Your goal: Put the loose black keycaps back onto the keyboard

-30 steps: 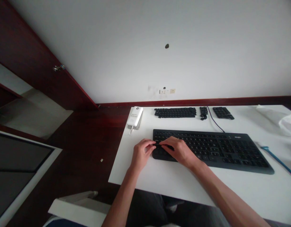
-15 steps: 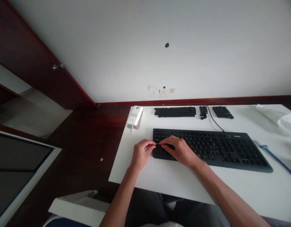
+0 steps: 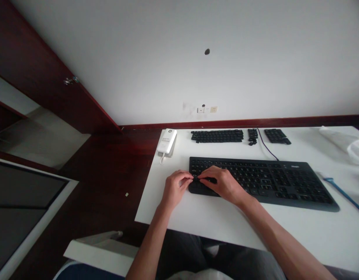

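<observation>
A black full-size keyboard (image 3: 273,182) lies on the white table (image 3: 220,221). Both my hands meet at its left end. My left hand (image 3: 175,188) rests at the keyboard's left edge with thumb and fingers pinched together on a small black keycap (image 3: 196,179). My right hand (image 3: 222,183) lies over the left keys, its fingers curled and pinching the same spot. The keys beneath the hands are hidden.
Rows of loose black keycaps (image 3: 217,136) and two smaller groups (image 3: 277,136) lie at the table's back. A white power bank (image 3: 166,141) sits at the back left corner. A blue tool (image 3: 344,194) and plastic bag (image 3: 357,149) lie at right. Dark wood floor spreads left.
Both hands stay pinched at the keyboard's left end. The view has shifted slightly; nothing else has moved.
</observation>
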`<state>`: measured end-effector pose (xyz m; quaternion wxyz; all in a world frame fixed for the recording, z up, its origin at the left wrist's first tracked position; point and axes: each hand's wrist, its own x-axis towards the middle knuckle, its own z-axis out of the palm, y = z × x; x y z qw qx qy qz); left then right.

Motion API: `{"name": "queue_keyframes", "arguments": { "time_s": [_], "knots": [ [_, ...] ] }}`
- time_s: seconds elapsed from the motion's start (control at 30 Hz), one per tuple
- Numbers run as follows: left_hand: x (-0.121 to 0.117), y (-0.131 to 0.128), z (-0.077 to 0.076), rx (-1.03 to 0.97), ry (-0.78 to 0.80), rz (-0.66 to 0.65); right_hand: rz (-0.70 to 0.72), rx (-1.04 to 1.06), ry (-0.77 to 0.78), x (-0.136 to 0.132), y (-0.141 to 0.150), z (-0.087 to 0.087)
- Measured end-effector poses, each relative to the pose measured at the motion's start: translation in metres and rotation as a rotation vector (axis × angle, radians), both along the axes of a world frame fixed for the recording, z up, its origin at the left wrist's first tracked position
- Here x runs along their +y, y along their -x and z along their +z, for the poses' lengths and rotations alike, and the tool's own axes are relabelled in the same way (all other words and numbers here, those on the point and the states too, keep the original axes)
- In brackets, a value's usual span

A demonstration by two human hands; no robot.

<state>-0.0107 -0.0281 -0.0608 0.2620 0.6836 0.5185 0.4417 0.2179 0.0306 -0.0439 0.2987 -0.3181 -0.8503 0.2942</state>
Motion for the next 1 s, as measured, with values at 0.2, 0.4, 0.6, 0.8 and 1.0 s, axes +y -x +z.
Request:
{"name": "queue_keyframes", "arguments": {
  "time_s": [0.2, 0.4, 0.6, 0.8, 1.0],
  "knots": [
    [-0.002, -0.002, 0.005, -0.024, 0.012, 0.007, 0.025, 0.023, -0.048, 0.0, 0.0, -0.004],
    [-0.003, -0.002, 0.005, -0.019, 0.005, 0.008, 0.046, 0.012, -0.102, -0.002, 0.001, -0.003],
    [-0.005, 0.0, 0.003, -0.002, -0.008, 0.005, 0.057, 0.003, -0.132, -0.003, 0.002, 0.0],
    [-0.011, -0.003, 0.007, 0.046, -0.031, 0.035, 0.071, -0.017, -0.14, -0.006, 0.003, 0.003],
    [-0.011, -0.006, 0.011, 0.079, -0.033, 0.052, 0.079, -0.06, -0.204, -0.01, 0.007, 0.007]
  ]
}}
